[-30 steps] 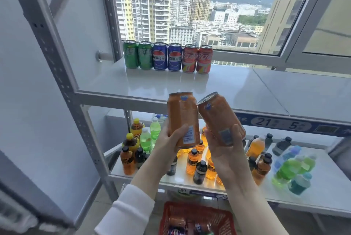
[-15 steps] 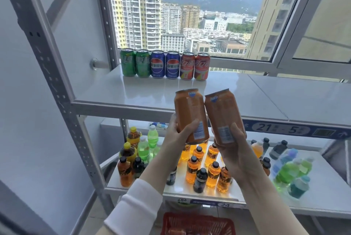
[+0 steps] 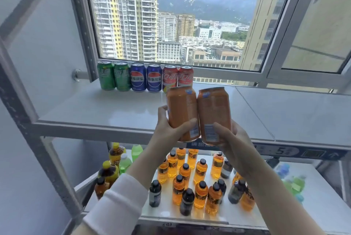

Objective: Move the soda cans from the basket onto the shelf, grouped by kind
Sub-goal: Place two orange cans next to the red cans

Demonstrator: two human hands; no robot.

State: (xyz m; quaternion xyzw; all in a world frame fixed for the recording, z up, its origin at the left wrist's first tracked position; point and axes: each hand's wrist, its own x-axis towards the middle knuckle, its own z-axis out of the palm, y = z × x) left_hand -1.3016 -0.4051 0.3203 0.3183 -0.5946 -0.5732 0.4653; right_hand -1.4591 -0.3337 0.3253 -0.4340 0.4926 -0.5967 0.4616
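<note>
Two hands raised: left hand (image 3: 167,132) grips left orange can (image 3: 181,109); right hand (image 3: 233,140) grips right orange can (image 3: 213,109).

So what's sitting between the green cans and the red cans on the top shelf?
Two blue Pepsi cans stand side by side between the green cans and the red cans, in the head view.

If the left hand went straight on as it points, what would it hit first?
Probably the red cans on the shelf; the orange can in the left hand leads, though depth is unclear.
</note>
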